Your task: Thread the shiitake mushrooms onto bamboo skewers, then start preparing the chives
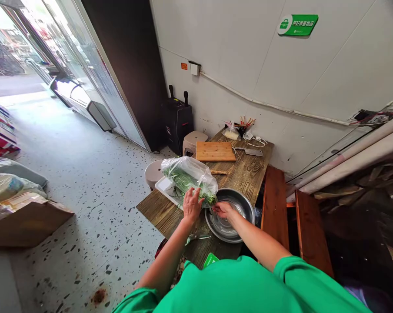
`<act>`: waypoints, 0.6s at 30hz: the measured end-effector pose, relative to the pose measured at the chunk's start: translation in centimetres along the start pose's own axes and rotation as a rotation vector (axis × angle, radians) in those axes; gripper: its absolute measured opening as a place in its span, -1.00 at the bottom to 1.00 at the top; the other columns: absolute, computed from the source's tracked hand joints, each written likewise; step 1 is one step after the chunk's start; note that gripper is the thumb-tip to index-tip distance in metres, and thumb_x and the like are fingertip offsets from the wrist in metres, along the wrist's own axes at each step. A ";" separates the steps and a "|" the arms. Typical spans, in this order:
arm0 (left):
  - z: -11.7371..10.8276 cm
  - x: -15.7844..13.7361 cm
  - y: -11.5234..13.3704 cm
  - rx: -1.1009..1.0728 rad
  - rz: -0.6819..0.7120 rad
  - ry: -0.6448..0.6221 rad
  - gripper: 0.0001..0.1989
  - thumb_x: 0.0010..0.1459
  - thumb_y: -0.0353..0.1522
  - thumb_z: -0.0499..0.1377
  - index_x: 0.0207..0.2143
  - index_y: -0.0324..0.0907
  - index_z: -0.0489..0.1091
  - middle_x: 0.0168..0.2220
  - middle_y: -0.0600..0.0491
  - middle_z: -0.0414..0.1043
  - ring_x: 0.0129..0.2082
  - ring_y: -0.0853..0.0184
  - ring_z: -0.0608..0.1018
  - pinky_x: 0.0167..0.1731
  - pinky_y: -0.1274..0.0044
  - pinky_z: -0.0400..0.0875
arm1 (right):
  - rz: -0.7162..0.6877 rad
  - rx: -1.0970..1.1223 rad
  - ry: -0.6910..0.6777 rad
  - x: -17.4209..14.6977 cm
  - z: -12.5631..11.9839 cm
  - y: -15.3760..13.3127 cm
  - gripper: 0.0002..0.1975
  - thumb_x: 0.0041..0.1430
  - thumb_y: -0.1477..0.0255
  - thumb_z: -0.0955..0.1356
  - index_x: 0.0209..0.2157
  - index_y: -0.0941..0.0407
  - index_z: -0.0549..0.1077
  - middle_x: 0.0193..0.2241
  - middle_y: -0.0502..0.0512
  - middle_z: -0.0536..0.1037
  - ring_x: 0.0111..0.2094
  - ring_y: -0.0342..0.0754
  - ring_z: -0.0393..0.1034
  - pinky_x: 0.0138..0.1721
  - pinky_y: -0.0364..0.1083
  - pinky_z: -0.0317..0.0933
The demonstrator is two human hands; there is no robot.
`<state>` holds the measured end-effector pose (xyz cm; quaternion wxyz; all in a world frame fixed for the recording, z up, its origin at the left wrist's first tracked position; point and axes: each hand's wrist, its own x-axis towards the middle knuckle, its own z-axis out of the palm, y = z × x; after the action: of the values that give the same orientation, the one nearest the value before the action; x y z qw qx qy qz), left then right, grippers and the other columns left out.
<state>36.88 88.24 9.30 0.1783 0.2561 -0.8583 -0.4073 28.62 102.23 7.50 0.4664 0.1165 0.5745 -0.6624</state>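
A bundle of long thin green vegetables (181, 179) lies in a clear plastic bag (196, 167), partly over a white tray (165, 184) on the wooden table. The cut ends point towards a metal basin (248, 204). My left hand (192, 205) rests on the bag near those ends, its fingers spread and touching the bundle. Close to the cut ends, my right hand (223, 210) is over the basin's left side with its fingers drawn together. What is between those fingers is too small to make out.
On the table (248, 176) are a wooden cutting board (216, 151), a cleaver (253, 152), a white cable (257, 140) and a bag of pale food (231, 134). Stools (153, 172) stand left. A black speaker (177, 124) is behind, and a wooden bench (275, 204) stands right.
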 end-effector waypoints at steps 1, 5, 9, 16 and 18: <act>-0.1 0.3 0.1 0.005 0.029 -0.021 -0.58 -0.09 -0.44 0.23 -0.11 -0.06 0.37 0.07 -0.06 0.22 0.13 0.12 0.17 0.07 0.36 0.04 | -0.003 -0.012 0.039 -0.1 0.2 0.0 -0.73 0.22 0.38 0.28 -0.07 0.18 0.33 -0.13 0.13 0.41 -0.22 -0.05 0.38 -0.24 0.00 0.33; -0.1 1.2 0.0 0.014 0.078 -0.085 -0.65 -0.14 -0.52 0.23 -0.23 -0.07 0.44 0.00 -0.04 0.30 0.11 0.11 0.20 0.07 0.33 0.07 | -0.050 -0.048 0.132 -0.7 1.7 -1.1 -0.76 0.22 0.40 0.28 -0.09 0.19 0.34 -0.18 0.11 0.43 -0.29 -0.09 0.40 -0.32 -0.05 0.35; -0.2 2.0 -0.3 0.005 0.075 -0.097 -0.78 -0.04 -0.45 0.19 -0.26 -0.14 0.45 -0.02 -0.09 0.31 0.07 0.11 0.24 0.06 0.27 0.08 | -0.074 -0.069 0.071 -0.6 4.2 -3.4 -0.78 0.22 0.41 0.28 -0.11 0.20 0.35 -0.21 0.09 0.43 -0.31 -0.11 0.40 -0.34 -0.07 0.35; -1.0 2.3 -0.6 -0.116 0.057 -0.132 -0.82 0.11 -0.30 0.11 -0.29 -0.23 0.39 -0.14 -0.03 0.38 -0.10 0.26 0.39 -0.07 0.25 0.25 | 0.073 -0.124 -0.099 -0.6 7.1 -4.6 -0.79 0.22 0.40 0.28 -0.13 0.20 0.36 -0.24 0.08 0.44 -0.34 -0.12 0.40 -0.36 -0.09 0.35; -1.5 2.0 -0.8 -0.187 0.046 -0.126 -0.83 0.12 -0.30 0.10 -0.32 -0.23 0.39 -0.19 -0.01 0.40 -0.15 0.30 0.42 -0.12 0.30 0.31 | 0.114 -0.132 -0.124 -1.1 6.7 -4.0 -0.79 0.23 0.40 0.28 -0.13 0.20 0.36 -0.24 0.08 0.44 -0.34 -0.12 0.40 -0.36 -0.09 0.35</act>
<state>36.34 85.73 9.75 0.1565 0.1924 -0.8317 -0.4967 28.78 96.51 12.93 0.5447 0.0768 0.5795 -0.6013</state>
